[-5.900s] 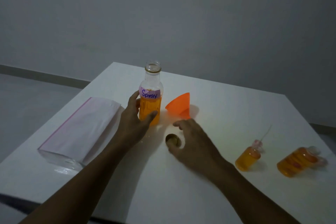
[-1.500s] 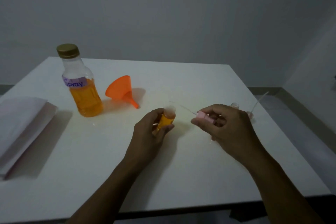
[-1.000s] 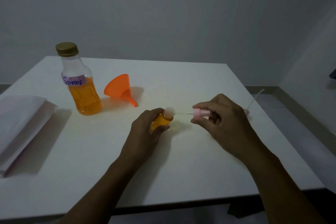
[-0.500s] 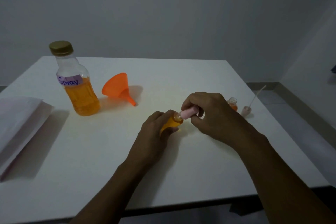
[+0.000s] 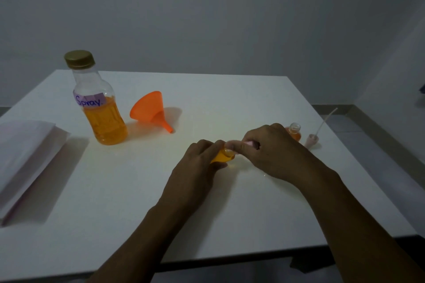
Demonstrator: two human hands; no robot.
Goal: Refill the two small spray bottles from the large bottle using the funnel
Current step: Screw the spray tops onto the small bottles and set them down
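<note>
White table (image 5: 230,99), left hand (image 5: 197,163) gripping tilted small spray bottle (image 5: 222,157), right hand (image 5: 273,151) pinching its pink cap (image 5: 249,143), forearms converging

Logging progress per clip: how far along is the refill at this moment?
Done, it seems: the large bottle is capped and the funnel lies on its side. In hand: the left hand grips a small bottle of orange liquid while the right hand fits its pink top. Left: the second bottle, also holding orange liquid, stands open, its loose top beside it.
</note>
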